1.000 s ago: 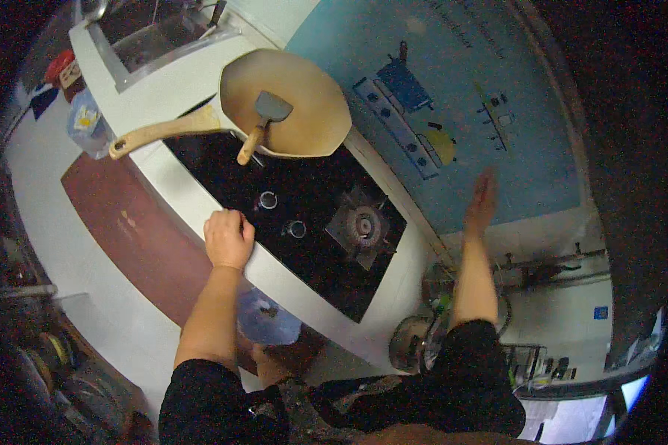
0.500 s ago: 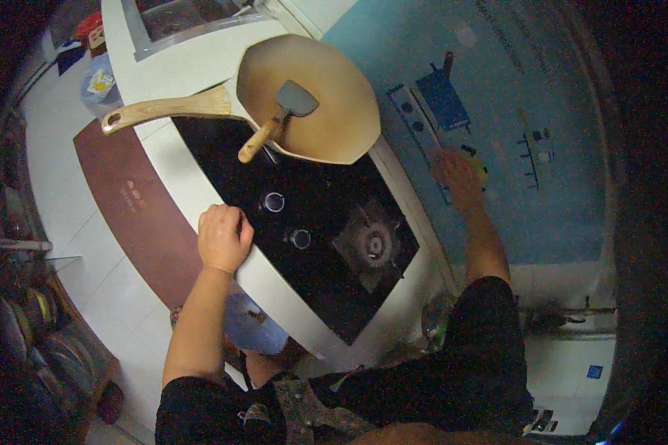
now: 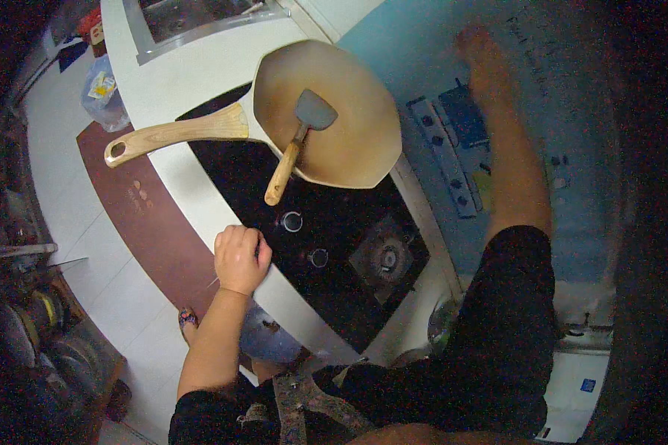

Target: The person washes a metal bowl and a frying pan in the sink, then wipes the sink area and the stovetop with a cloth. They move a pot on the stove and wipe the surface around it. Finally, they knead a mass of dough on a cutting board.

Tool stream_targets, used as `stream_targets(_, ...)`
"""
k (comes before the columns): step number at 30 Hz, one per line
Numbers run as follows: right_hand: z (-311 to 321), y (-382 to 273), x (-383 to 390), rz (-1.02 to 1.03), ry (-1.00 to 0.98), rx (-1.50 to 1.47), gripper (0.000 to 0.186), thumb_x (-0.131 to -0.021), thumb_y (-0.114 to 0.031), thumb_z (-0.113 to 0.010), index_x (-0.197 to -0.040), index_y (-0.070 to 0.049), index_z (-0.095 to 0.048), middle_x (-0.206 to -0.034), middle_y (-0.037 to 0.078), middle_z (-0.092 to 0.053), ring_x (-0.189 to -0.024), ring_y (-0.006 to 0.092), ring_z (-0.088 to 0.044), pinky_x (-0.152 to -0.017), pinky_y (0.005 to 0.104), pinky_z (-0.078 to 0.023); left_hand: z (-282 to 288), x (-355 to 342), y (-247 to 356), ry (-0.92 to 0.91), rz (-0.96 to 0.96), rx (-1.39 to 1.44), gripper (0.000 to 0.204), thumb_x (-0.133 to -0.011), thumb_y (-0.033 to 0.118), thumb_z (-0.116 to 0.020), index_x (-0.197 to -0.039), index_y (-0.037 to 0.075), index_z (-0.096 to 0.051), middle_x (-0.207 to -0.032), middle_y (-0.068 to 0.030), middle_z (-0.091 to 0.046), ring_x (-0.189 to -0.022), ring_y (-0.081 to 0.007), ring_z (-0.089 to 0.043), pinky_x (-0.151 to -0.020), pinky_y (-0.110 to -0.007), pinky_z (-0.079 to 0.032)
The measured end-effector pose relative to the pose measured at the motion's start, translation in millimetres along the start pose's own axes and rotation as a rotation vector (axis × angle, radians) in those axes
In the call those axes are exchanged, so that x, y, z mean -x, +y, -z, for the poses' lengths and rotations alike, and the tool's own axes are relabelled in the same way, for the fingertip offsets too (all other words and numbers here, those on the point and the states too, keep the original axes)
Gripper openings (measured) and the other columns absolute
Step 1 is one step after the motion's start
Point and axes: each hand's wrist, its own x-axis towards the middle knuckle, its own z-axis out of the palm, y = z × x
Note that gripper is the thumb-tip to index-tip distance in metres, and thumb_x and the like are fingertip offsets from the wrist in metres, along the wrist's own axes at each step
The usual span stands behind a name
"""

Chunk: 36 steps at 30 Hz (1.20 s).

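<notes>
My left hand [image 3: 241, 257] rests with curled fingers on the white counter edge [image 3: 185, 200] in front of the black glass hob [image 3: 326, 297]. My right hand [image 3: 481, 55] is raised high at the right, over the blue wall panel [image 3: 542, 245] with drawn cookware; its fingers are blurred, and I cannot tell whether they touch it. A cream octagonal pan [image 3: 360, 111] with a wood-look handle sits over the hob's back part, a grey spatula [image 3: 313, 111] with a wooden handle lying in it. A burner [image 3: 388, 258] and two knobs show below the pan.
A brown mat [image 3: 145, 215] lies on the white tiled floor at the left, near a clear plastic bag [image 3: 104, 96] of rubbish. A rack of pans [image 3: 37, 326] stands at the lower left. A blue lined bin [image 3: 271, 337] sits below the counter edge, beside my left forearm.
My right arm has swung up along the blue wall panel toward its top. My left hand stays on the counter edge. The view has shifted, and the pan appears slightly farther right.
</notes>
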Motion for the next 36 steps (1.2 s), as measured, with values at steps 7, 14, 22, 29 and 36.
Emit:
stream_targets(7, 3.5, -98.1, 143.9, 0.348, -0.541, -0.252, 0.062, -0.093, 0.000, -0.046, -0.149, -0.027, -0.043, -0.155, 0.009, -0.040, -0.140, 0.0328, -0.041, -0.115, 0.0442, -0.037, -4.9, 0.1, -2.9, 0.031, -0.026, -0.030, 0.012, -0.073, 0.012, -0.070, -0.080, 0.008, -0.060, -0.081, -0.0091, -0.059, -0.082, -0.0298, -0.057, -0.074, -0.042, -0.043)
stream_targets(14, 76.9, -46.5, 338.9, 0.381, -0.793, -0.216, 0.059, -0.094, -0.003, -0.047, -0.149, -0.024, -0.042, -0.155, 0.009, -0.041, -0.141, 0.0330, -0.040, -0.116, 0.0446, -0.036, -6.6, 1.5, -2.4, 0.045, -0.024, -0.055, 0.011, -0.074, 0.012, -0.069, -0.079, 0.008, -0.060, -0.080, -0.0100, -0.058, -0.083, -0.0311, -0.057, -0.075, -0.043, -0.044)
stream_targets(22, 110.6, 31.1, 277.2, 0.083, -0.278, 0.130, 0.056, -0.095, -0.006, -0.048, -0.149, -0.021, -0.041, -0.155, 0.010, -0.041, -0.142, 0.0332, -0.038, -0.116, 0.0452, -0.035, -12.0, 8.0, 3.9, 0.057, -0.034, -0.086, 0.012, -0.076, 0.014, -0.068, -0.080, 0.008, -0.059, -0.080, -0.0099, -0.058, -0.084, -0.0309, -0.057, -0.078, -0.042, -0.044)
stream_targets(29, 55.5, -27.0, 249.1, 0.023, -0.349, -0.072, 0.055, -0.097, -0.009, -0.050, -0.150, -0.019, -0.041, -0.155, 0.010, -0.041, -0.143, 0.0334, -0.037, -0.116, 0.0456, -0.034, -12.4, 12.0, 5.8, 0.047, -0.028, -0.112, 0.011, -0.078, 0.015, -0.068, -0.080, 0.008, -0.059, -0.081, -0.0097, -0.058, -0.084, -0.0304, -0.056, -0.078, -0.042, -0.045)
stream_targets(36, 68.7, -73.7, 336.0, 0.258, -0.640, -0.188, 0.054, -0.098, -0.012, -0.051, -0.150, -0.016, -0.040, -0.155, 0.011, -0.042, -0.144, 0.0336, -0.036, -0.116, 0.0461, -0.034, -12.4, 12.6, 3.2, 0.031, -0.026, -0.125, 0.011, -0.078, 0.016, -0.068, -0.081, 0.008, -0.060, -0.080, -0.0091, -0.058, -0.084, -0.0302, -0.057, -0.079, -0.042, -0.044)
